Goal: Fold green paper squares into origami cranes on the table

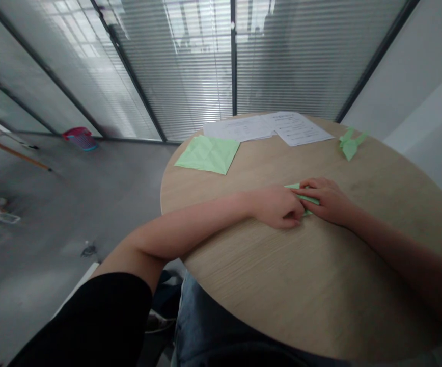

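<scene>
A small folded piece of green paper [310,199] lies on the round wooden table under both hands, which cover much of it. My left hand [278,206] is closed, its fingers curled and its knuckles turned right, pressing the paper from the left. From the right, my right hand [330,201] holds the same piece against the tabletop between thumb and fingers. The two hands meet over the paper, fingertips nearly touching. The paper's exact folds are hidden.
A larger creased green sheet [209,154] lies at the table's [251,260] far left. Printed white pages [301,128] rest along the back edge. A folded green paper figure [350,145] stands at the far right. On the floor is a red-and-blue basket [80,138].
</scene>
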A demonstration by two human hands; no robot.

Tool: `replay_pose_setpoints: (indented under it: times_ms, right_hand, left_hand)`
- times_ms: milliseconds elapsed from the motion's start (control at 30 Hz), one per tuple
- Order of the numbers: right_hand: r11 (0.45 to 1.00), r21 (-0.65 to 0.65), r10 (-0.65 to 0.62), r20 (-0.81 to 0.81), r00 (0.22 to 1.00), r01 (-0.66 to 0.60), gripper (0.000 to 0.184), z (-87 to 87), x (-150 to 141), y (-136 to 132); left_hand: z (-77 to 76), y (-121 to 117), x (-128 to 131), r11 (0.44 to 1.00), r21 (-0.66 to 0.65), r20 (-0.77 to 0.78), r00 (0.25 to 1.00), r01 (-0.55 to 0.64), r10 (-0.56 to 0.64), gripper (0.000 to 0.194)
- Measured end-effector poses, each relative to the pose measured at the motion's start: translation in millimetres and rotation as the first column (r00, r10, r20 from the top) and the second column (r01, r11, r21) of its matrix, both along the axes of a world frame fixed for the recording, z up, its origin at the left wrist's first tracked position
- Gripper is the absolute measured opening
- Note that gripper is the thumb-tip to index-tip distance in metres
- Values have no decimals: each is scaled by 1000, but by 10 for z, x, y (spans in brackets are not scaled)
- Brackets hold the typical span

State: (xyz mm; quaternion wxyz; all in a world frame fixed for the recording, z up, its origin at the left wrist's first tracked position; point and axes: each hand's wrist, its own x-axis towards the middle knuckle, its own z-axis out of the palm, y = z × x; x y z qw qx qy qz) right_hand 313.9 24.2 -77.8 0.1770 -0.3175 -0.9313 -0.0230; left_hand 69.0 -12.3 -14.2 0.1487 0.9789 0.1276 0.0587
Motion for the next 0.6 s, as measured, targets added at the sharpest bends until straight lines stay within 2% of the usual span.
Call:
replay_pose_setpoints:
  times_ms: [233, 333, 433, 467, 500, 533, 600]
  right_hand:
    - [1000, -16, 10, -18, 1000, -10, 39, 8, -1, -6]
    - [1000, -28, 2, -9, 1000, -2, 39, 15, -1, -4]
    - [999, -43, -3, -6, 1000, 3, 37, 23, 3, 4]
    - [999, -50, 0, -9, 1000, -1, 35, 26, 5, 5]
    - [998, -60, 7, -15, 1000, -8, 33, 30, 6, 6]
    - [997, -70, 15, -20, 1000, -16, 32, 33, 6, 4]
    - [996, -84, 25, -33, 999, -28, 32, 38, 4, -2]
  left_hand:
    - [0, -74, 37, 999, -31, 80, 997, 24, -21, 24]
    - [29, -106, 33, 988, -145, 143, 989, 48, -27, 27]
    - [92, -91, -1, 936, -351, 212, 975, 9, 70, 27]
    - [112, -70, -17, 894, -449, 236, 962, -15, 135, 25]
    - [126, -40, -33, 826, -562, 254, 943, -36, 214, 24]
    - [131, 0, -50, 731, -681, 268, 913, -47, 307, 24]
    - [110, 101, -84, 477, -879, 258, 819, -21, 513, 31]
